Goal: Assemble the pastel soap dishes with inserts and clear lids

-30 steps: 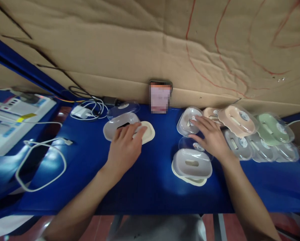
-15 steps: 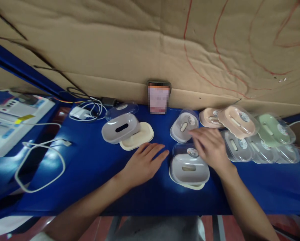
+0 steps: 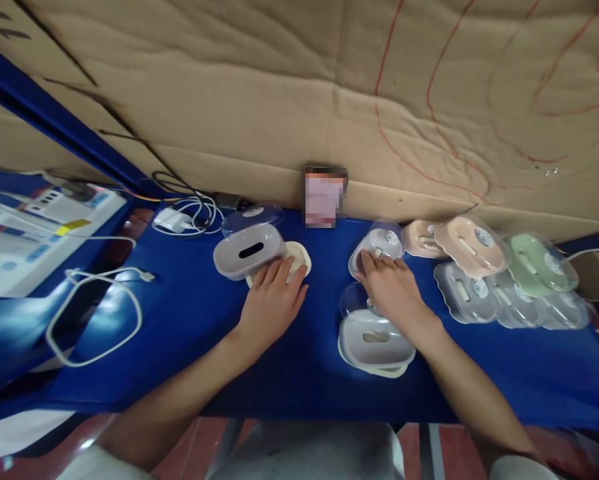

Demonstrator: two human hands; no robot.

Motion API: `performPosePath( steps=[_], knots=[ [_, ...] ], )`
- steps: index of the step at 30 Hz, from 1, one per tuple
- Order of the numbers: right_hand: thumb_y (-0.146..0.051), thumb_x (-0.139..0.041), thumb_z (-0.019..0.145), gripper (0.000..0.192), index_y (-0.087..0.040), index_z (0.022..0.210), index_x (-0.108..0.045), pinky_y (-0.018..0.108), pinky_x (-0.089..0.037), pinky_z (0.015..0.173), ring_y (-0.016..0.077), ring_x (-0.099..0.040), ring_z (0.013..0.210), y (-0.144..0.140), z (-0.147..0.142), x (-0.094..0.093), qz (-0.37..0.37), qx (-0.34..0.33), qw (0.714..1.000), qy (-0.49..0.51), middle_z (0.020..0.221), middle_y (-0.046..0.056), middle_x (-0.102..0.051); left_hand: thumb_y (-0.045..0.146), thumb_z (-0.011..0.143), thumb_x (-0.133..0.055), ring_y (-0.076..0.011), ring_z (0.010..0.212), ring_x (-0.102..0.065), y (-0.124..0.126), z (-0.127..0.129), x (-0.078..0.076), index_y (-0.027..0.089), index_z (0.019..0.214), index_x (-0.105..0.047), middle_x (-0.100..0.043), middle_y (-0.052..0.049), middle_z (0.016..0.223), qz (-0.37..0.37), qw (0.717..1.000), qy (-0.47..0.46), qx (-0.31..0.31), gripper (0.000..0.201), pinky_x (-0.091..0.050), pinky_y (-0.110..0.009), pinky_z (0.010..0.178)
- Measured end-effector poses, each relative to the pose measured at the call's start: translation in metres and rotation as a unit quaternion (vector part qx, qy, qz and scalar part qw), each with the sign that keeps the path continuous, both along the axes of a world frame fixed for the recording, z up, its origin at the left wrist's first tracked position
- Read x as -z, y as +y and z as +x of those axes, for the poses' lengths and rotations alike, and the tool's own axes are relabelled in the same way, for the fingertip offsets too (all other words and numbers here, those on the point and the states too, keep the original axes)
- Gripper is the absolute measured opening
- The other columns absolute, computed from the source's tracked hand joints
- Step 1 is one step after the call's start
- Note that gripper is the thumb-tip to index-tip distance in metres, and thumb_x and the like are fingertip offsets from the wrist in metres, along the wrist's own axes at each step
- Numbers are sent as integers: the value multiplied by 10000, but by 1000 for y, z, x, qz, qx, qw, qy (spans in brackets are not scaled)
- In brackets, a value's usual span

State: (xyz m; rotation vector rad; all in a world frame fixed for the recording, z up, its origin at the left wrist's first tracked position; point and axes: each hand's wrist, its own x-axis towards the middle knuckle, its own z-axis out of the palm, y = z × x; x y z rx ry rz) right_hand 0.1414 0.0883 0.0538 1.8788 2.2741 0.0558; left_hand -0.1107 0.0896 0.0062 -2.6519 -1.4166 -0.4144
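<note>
Returning left hand to cream tray beside grey soap dish, fingers flat, gripping nothing. My right hand moved back onto clear-lidded dish, fingers spread on it. Looks like next unit being started.

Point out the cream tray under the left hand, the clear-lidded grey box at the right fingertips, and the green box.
cream tray (image 3: 299,257), head view, bare right rim.
clear-lidded grey box (image 3: 379,243), head view, top of lid.
green box (image 3: 542,263), head view, middle of lid.
</note>
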Motion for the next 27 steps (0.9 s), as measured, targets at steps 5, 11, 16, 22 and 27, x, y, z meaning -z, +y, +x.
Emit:
performPosePath(
  steps=[5, 11, 16, 22, 27],
  knots=[
    [-406, -461, 1143, 384, -179, 1360, -683, 449, -529, 986, 313, -759, 1116, -6, 16, -15, 59, -30, 992, 106, 1202, 149, -808, 194, 1070, -551, -365, 1232, -705, 1, 0, -4, 129, 1317, -700, -713, -205, 1391, 21, 997, -43, 60, 296, -569, -532, 1019],
    [-472, -647, 1058, 450, -128, 1348, -677, 484, -570, 947, 349, -767, 1103, -30, 10, -6, 16, -58, 996, 69, 1235, 200, -789, 442, 1100, -574, -258, 1242, -686, -36, 11, -16, 229, 1309, -703, -737, -114, 1344, -24, 936, -141, 322, 326, -537, -436, 1095],
    [-450, -741, 996, 541, -55, 1355, -657, 494, -556, 965, 393, -725, 1188, -30, -4, 5, 20, -76, 997, -1, 1326, 291, -728, 530, 1067, -614, -261, 1461, -543, -80, 34, -2, 356, 1382, -676, -656, -34, 1516, 26, 893, -129, 430, 365, -384, -531, 1289],
    [-421, -413, 1149, 432, -108, 1194, -706, 443, -501, 944, 305, -754, 961, -12, 1, -10, 86, -69, 991, 72, 980, 177, -802, 380, 1057, -670, -268, 1396, -575, -77, 40, 11, 277, 1182, -743, -682, -40, 1466, 52, 918, -76, 386, 177, -371, -586, 1289],
    [-511, -380, 1152, 479, -177, 1363, -651, 441, -501, 1002, 310, -726, 1149, -8, 7, -14, 93, -52, 970, 217, 1233, 145, -789, 346, 1016, -736, -289, 1359, -613, -74, 28, 3, 235, 1195, -727, -732, -63, 1327, 23, 940, -25, 339, 210, -425, -570, 1245]
  ],
)
